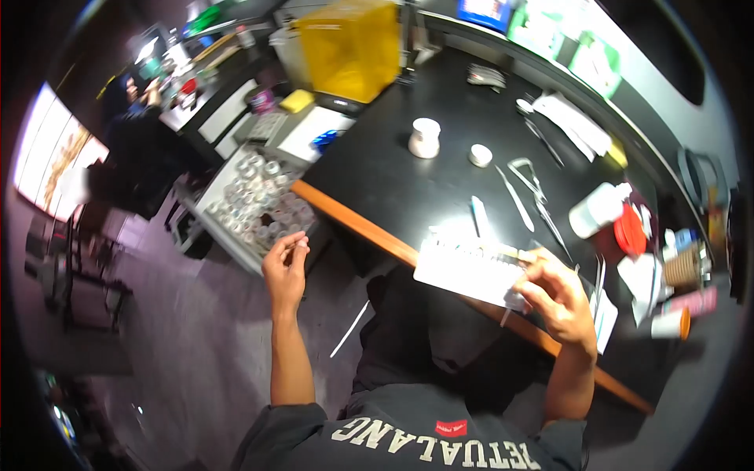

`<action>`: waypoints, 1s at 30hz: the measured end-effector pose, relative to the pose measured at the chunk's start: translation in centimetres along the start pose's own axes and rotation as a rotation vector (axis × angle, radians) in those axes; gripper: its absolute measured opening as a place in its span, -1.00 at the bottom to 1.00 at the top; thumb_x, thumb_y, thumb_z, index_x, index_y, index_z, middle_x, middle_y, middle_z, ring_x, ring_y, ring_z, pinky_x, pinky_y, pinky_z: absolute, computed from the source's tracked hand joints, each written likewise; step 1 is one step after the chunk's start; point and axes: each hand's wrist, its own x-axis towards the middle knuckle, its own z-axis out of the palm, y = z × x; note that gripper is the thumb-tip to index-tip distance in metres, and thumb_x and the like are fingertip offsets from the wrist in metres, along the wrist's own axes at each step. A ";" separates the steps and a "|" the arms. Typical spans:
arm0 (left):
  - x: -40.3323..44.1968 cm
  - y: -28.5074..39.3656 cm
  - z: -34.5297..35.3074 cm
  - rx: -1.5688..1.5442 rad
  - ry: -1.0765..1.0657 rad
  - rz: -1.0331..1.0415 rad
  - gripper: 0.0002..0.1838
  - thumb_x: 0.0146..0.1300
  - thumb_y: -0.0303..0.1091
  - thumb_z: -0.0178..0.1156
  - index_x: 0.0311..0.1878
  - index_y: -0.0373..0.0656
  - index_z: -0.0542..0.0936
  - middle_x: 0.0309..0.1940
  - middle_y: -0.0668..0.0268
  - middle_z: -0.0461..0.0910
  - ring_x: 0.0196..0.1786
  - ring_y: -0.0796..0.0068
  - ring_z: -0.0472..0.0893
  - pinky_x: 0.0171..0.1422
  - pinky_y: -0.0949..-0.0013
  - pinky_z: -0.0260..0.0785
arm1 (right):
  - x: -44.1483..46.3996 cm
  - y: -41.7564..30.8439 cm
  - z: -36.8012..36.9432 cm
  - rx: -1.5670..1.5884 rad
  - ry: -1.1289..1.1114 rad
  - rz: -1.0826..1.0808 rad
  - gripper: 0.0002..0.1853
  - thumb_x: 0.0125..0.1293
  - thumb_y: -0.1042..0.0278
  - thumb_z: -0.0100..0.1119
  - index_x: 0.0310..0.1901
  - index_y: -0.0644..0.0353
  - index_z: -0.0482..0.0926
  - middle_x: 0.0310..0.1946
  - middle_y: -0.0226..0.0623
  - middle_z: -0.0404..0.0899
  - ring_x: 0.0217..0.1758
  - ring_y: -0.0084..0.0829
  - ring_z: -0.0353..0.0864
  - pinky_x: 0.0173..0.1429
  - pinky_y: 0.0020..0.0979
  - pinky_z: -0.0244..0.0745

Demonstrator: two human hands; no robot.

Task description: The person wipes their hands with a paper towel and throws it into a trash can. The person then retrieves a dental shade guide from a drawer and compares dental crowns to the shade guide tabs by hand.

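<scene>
We see an open grey drawer [228, 242] packed with small, round, clear containers [259, 192] with pale lids; their contents are too small to make out. Our left hand [287, 271] is raised near the drawer's near corner, thumb and fingertips drawn together; we cannot tell whether they pinch anything. Well apart from it, our right hand [556, 298] curls at the right end of a flat white rectangular plate [463, 271], which reaches over the orange-brown edge of the black table [353, 169]. We cannot tell whether those fingers clamp the plate or something small against it; glare washes out its upper part. Farther back stands a squat white jar [425, 140], its inside hidden. A translucent white bottle [594, 212] lies tilted beside a round red lid [630, 229], and the clutter beyond is blurred.
</scene>
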 end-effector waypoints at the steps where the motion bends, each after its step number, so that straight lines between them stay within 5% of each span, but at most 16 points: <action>1: -1.4 3.3 1.3 -0.069 -0.080 0.041 -0.79 0.49 -0.46 0.23 0.06 -0.36 0.70 -0.17 0.23 0.75 -0.15 0.57 0.69 0.02 0.50 0.52 | -0.1 0.2 -0.1 -0.054 -0.011 -0.048 -0.93 0.37 0.55 0.29 -0.22 0.37 0.63 -0.11 -0.14 0.56 -0.18 -0.40 0.60 -0.09 -0.41 0.50; 3: -4.0 7.1 3.6 -0.221 -0.328 0.058 -0.69 0.49 -0.44 0.19 0.20 -0.39 0.61 -0.07 0.16 0.72 -0.08 0.52 0.67 0.09 0.48 0.50 | -0.6 0.1 -0.1 -0.088 -0.030 -0.010 -0.90 0.36 0.51 0.30 -0.21 0.37 0.64 -0.10 -0.11 0.57 -0.01 -0.29 0.60 0.14 -0.34 0.47; 7: -6.9 11.3 8.4 -0.490 -0.811 -0.057 -0.23 0.44 -0.24 0.29 0.57 -0.40 0.23 0.22 0.03 0.56 0.17 0.46 0.60 0.29 0.42 0.42 | -1.5 -0.1 0.1 -0.043 -0.070 -0.057 -0.92 0.42 0.52 0.26 -0.22 0.36 0.64 -0.20 -0.19 0.53 -0.20 -0.42 0.58 -0.14 -0.39 0.50; 8: -7.1 11.5 9.5 -0.538 -0.873 -0.086 -0.22 0.43 -0.35 0.32 0.59 -0.38 0.20 0.18 0.08 0.55 0.18 0.50 0.58 0.31 0.45 0.40 | -1.6 0.4 0.0 -0.088 -0.077 -0.110 -0.92 0.43 0.53 0.24 -0.22 0.35 0.64 -0.21 -0.19 0.54 -0.27 -0.43 0.59 -0.22 -0.42 0.50; 10: -7.9 12.2 11.4 -0.470 -0.823 -0.131 -0.31 0.40 -0.52 0.32 0.54 -0.36 0.29 0.07 0.18 0.57 0.13 0.56 0.57 0.28 0.50 0.38 | -2.2 0.7 -0.5 -0.091 -0.107 -0.074 -0.89 0.48 0.51 0.21 -0.22 0.38 0.63 -0.11 -0.26 0.45 -0.35 -0.60 0.54 -0.33 -0.54 0.47; 13: -7.3 11.2 12.2 -0.370 -0.864 -0.151 -0.37 0.37 -0.58 0.34 0.46 -0.35 0.37 0.05 0.19 0.60 0.13 0.57 0.59 0.27 0.48 0.43 | -3.1 0.5 -1.1 -0.012 -0.082 -0.041 -0.91 0.49 0.55 0.17 -0.20 0.37 0.62 -0.01 -0.19 0.48 -0.24 -0.56 0.64 -0.18 -0.53 0.59; 16: -5.5 11.6 12.3 -0.263 -0.705 0.148 -0.47 0.40 -0.62 0.25 0.42 -0.34 0.41 -0.05 0.25 0.62 0.01 0.59 0.61 0.21 0.53 0.45 | -4.3 1.2 -2.2 0.058 0.050 -0.085 -0.92 0.49 0.59 0.12 -0.15 0.42 0.59 0.07 -0.07 0.57 -0.13 -0.47 0.73 0.02 -0.43 0.66; 18: -3.7 11.6 11.2 -0.337 -0.608 0.074 -0.46 0.42 -0.65 0.20 0.44 -0.36 0.38 -0.02 0.20 0.64 0.03 0.52 0.64 0.22 0.50 0.48 | -5.5 1.2 -4.0 0.040 0.094 -0.096 -0.91 0.50 0.59 0.10 -0.14 0.41 0.59 0.14 -0.01 0.57 -0.09 -0.46 0.75 0.05 -0.43 0.66; 21: 0.0 10.0 9.8 -0.219 -0.445 0.095 -0.45 0.44 -0.70 0.12 0.47 -0.41 0.33 0.10 0.06 0.65 0.15 0.43 0.66 0.29 0.38 0.51 | -7.9 1.3 -6.2 0.235 0.124 -0.018 -0.90 0.50 0.58 0.09 -0.10 0.39 0.60 -0.04 -0.08 0.69 -0.04 -0.42 0.79 0.04 -0.45 0.68; 23: 1.9 9.3 9.8 -0.141 -0.391 0.083 -0.48 0.44 -0.64 0.21 0.44 -0.34 0.41 0.01 0.10 0.70 0.06 0.50 0.65 0.23 0.45 0.47 | -9.2 1.5 -7.1 0.295 0.157 -0.031 -0.90 0.50 0.56 0.09 -0.12 0.40 0.59 -0.16 -0.08 0.72 -0.10 -0.40 0.80 0.00 -0.45 0.69; 30: 5.6 7.2 13.4 0.051 -0.404 0.147 -0.50 0.46 -0.64 0.20 0.43 -0.38 0.42 -0.01 0.10 0.71 0.06 0.48 0.67 0.20 0.45 0.48 | -11.2 2.8 -9.3 0.277 0.237 -0.078 -0.89 0.51 0.54 0.09 -0.14 0.40 0.58 -0.12 -0.03 0.68 -0.26 -0.48 0.72 -0.15 -0.47 0.64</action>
